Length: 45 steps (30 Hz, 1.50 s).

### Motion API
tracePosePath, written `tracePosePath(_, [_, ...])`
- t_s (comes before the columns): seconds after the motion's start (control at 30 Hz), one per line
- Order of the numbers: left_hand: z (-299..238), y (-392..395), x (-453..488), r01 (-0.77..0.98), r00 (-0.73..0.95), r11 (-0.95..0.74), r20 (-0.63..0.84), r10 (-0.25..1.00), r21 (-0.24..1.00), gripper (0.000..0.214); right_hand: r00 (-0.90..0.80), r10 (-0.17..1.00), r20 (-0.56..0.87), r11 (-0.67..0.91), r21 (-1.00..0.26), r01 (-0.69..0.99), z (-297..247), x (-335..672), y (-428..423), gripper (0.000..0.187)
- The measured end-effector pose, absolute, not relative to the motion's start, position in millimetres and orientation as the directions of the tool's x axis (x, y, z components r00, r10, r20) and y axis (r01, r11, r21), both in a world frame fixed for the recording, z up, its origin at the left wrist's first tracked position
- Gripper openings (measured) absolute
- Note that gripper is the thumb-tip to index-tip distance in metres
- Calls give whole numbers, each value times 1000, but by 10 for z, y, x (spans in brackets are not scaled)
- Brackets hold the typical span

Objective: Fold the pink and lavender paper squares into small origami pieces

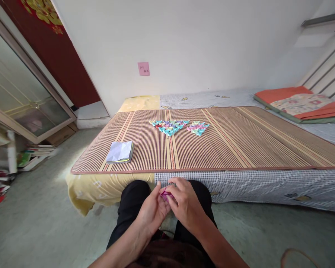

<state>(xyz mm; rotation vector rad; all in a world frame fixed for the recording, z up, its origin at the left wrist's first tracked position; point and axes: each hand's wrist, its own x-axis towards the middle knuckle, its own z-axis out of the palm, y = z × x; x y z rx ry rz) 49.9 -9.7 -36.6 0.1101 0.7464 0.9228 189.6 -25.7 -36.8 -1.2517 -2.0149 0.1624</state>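
Between my hands, above my lap, is a small piece of folded purple-pink paper (pixel 165 194). My left hand (pixel 154 209) supports it from the left, the thumb pointing up beside it. From the right, my right hand (pixel 185 203) pinches it with bent fingers that cover part of it. On the striped mat ahead stand two clusters of folded paper pieces, a larger multicoloured cluster (pixel 169 127) and a smaller pink and teal cluster (pixel 198 128). A stack of square paper sheets (pixel 120 152), white on top, lies on the mat's left part.
The bamboo mat (pixel 226 149) covers a bed with a yellow and checked sheet (pixel 254 186). Folded orange bedding (pixel 304 102) lies at the far right. A pink note (pixel 143 69) is on the wall. A glass-panelled door (pixel 25 85) and stacked items (pixel 36 154) are at left.
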Motion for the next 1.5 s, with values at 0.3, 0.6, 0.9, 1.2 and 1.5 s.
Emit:
tracePosePath(0.3, [-277,-115,527,-677,355,583,-494,793,449,44,-277,841,465,498,-466,731,-294,1949,-251,18])
tracePosePath(0.6, [-262,-106,521,-674,269,542,-517,813,501,35,-64,906,418,381,-742,552,-204,2262,-251,14])
tracePosePath(0.9, [-279,-135,532,-723,276,478,-426,862,498,34,-80,952,296,297,-822,486,-265,2089,-258,10])
tracePosePath(1.2, [-280,-165,580,-735,273,438,-367,890,517,27,-13,938,346,304,-806,509,-313,2023,-243,12])
tracePosePath(1.5, [-288,-198,580,-633,290,461,-362,886,622,12,9,893,449,372,-752,544,-328,2019,-221,16])
